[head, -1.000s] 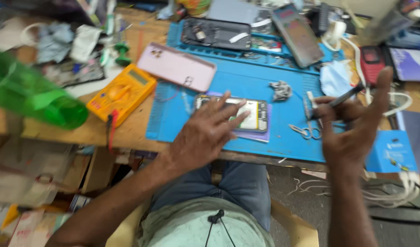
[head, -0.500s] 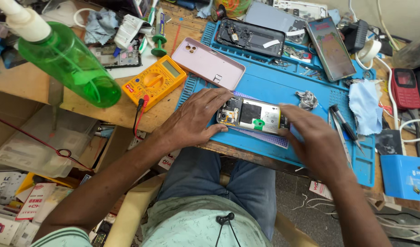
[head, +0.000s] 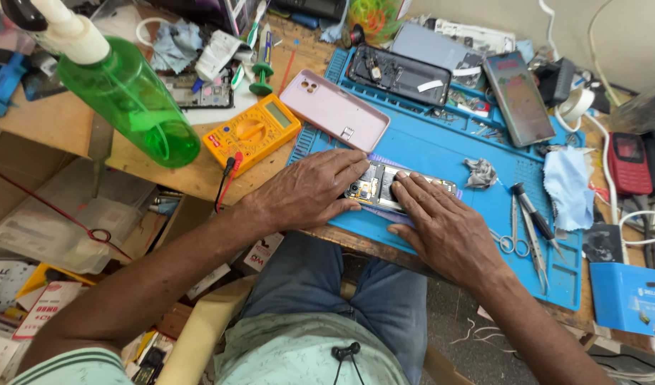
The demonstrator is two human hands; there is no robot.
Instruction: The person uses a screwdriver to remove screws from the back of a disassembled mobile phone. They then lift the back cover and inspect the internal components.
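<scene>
Blue mat covers most of the wooden bench. Green spray bottle stands tilted at the left, off the mat. Yellow multimeter sits between bottle and mat, leads hanging over the bench edge. Pink back cover lies on the mat's left corner, face down. Two more phones along the mat's far edge: a black opened one and a dark one with the screen up. Pale blue cloth at the mat's right side, red keypad phone past it on the bench. Tweezers and a screwdriver lie on the mat right of the hands, small scissors beside them.

Opened phone lies flat near the mat's front edge, board side up, on a purple sheet. Left hand rests palm down on its left end, fingers spread flat over the camera end, not curled around it. Right hand presses flat on the right half, fingertips on the board. Neither hand grasps; both lie open on top, pinning the phone between them and the mat.
</scene>
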